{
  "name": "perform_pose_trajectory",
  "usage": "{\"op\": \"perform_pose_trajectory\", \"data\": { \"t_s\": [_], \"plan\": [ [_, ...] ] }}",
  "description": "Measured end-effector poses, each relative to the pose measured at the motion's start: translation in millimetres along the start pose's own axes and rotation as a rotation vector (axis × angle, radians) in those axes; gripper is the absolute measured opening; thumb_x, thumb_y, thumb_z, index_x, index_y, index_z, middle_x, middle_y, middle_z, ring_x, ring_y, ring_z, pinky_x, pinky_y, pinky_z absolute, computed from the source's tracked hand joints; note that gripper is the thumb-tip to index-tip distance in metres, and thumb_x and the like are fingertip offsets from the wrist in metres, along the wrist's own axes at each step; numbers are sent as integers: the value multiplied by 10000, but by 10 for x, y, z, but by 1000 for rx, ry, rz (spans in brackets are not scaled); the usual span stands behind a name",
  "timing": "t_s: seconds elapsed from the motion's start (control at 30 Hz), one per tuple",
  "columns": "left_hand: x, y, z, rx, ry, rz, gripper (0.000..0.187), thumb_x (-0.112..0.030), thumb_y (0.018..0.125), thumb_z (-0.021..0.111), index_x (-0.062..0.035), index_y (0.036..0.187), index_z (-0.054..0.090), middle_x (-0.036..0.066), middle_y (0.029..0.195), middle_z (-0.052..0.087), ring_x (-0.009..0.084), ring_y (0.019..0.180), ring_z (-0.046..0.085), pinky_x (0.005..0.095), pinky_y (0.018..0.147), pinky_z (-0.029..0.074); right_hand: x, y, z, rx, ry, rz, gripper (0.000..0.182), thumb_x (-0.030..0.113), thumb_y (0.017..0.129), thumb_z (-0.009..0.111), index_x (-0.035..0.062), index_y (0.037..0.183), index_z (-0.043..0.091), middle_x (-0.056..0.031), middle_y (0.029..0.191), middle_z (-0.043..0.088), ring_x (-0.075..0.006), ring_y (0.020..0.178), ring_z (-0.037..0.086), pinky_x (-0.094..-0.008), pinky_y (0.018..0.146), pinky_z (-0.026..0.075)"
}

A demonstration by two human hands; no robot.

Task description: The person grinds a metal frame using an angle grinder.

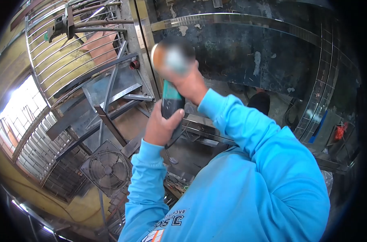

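Observation:
A power tool (172, 97) with a green and black body is held up in front of my chest. My left hand (162, 126) wraps round its black lower part, thumb across the front. Higher up, my right hand (190, 82) is closed round the tool near its head. The top of the tool and part of my right hand are blurred, so the head's details cannot be made out. Behind the tool's upper end lies a dark panel (231, 52) with a shiny metal frame (231, 18).
A round caged fan (107, 169) stands at the lower left. Metal bars (111, 97) and a barred rack (58, 56) fill the left side. A red object (339, 131) and a blue strip (318, 127) are at the right.

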State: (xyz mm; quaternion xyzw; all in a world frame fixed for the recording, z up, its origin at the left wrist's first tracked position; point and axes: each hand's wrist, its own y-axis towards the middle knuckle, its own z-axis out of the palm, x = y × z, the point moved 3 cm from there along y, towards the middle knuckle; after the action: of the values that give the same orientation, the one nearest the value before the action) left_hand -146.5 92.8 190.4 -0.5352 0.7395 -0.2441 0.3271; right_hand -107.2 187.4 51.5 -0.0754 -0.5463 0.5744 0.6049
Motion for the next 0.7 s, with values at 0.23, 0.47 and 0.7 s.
{"op": "perform_pose_trajectory", "data": {
  "t_s": [0.23,0.47,0.7],
  "plan": [
    [439,-594,232,62,1,-122,590,-386,819,759,22,1184,539,168,960,652,274,847,646,391,780,514,-673,-641,82,30,-47,167,915,504,803,795,-124,1279,331,-258,1087,627,-266,995,660,-370,854,541],
    [468,-1049,171,191,-44,-401,650,-402,807,762,22,1250,546,150,1014,658,233,910,636,357,837,502,-899,-1120,124,192,6,391,997,586,826,747,-133,1318,261,-271,1125,593,-289,1019,650,-355,851,547],
    [358,-608,96,221,16,-311,638,-418,813,749,28,1230,567,172,1033,660,249,922,640,363,842,501,-827,-745,99,62,-1,323,916,537,844,751,-147,1279,325,-263,1095,607,-265,952,667,-339,812,557]
  ]
}}
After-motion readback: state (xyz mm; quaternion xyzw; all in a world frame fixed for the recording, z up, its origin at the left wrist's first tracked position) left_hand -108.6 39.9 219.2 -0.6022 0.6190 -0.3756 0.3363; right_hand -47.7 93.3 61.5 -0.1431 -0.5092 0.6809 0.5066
